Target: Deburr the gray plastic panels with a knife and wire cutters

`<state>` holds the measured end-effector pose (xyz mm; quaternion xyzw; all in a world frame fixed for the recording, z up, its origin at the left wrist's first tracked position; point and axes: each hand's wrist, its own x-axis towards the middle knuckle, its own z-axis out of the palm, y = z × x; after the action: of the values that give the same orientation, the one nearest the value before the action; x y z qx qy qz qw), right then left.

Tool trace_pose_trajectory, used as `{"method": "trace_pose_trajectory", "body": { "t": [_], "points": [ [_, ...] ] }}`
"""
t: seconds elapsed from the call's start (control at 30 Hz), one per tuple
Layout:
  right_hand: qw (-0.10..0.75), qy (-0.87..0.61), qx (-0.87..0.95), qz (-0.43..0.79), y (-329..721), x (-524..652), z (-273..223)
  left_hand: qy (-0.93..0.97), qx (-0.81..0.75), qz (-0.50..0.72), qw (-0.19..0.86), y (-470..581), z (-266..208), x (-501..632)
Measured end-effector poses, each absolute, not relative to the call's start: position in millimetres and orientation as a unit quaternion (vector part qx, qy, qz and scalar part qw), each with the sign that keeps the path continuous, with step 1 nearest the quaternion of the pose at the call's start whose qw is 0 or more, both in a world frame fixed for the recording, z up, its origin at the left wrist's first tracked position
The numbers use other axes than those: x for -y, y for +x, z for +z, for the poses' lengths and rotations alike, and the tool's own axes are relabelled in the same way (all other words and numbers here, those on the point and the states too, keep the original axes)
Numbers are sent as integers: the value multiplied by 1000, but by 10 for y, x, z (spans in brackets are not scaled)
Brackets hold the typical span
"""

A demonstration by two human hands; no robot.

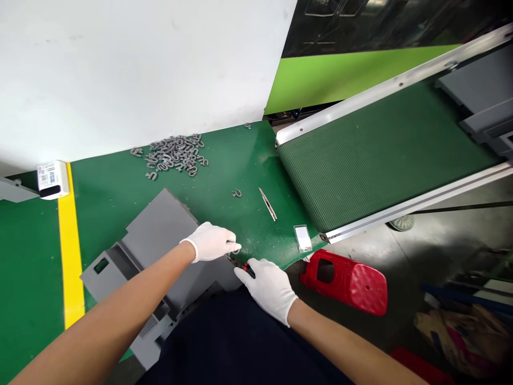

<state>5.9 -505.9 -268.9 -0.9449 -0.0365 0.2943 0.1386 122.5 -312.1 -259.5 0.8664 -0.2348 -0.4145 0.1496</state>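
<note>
Over the edge of a large grey plastic panel (160, 235), my left hand (210, 241) in a white glove is closed, pinching a small grey U-shaped plastic piece (235, 251). Fingers of my gloved right hand (269, 286) wrap round cutting pliers (242, 265) with red and black handles. The pliers' jaws point at the piece, close below my left fingertips; whether they touch it I cannot tell. Another U-shaped piece (237, 193) lies alone on the green table. Farther back is a heap of similar pieces (174, 154). A slim craft knife (267, 204) rests to the right.
A green-belted conveyor (385, 155) with metal rails meets the table's right end, carrying grey parts. By the corner lies a small clear-edged card (302, 238). Below stands a red stool (344, 280). At left are a white box (53, 179) and yellow tape (72, 256). A white wall backs the table.
</note>
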Motion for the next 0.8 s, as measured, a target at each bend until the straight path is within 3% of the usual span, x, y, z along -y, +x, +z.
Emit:
{"method": "trace_pose_trajectory", "body": {
  "t": [0.8],
  "points": [
    [93,-955,88,267,54,4987,-2742,864,238,-422,138,1232,-2602,3141]
  ]
}}
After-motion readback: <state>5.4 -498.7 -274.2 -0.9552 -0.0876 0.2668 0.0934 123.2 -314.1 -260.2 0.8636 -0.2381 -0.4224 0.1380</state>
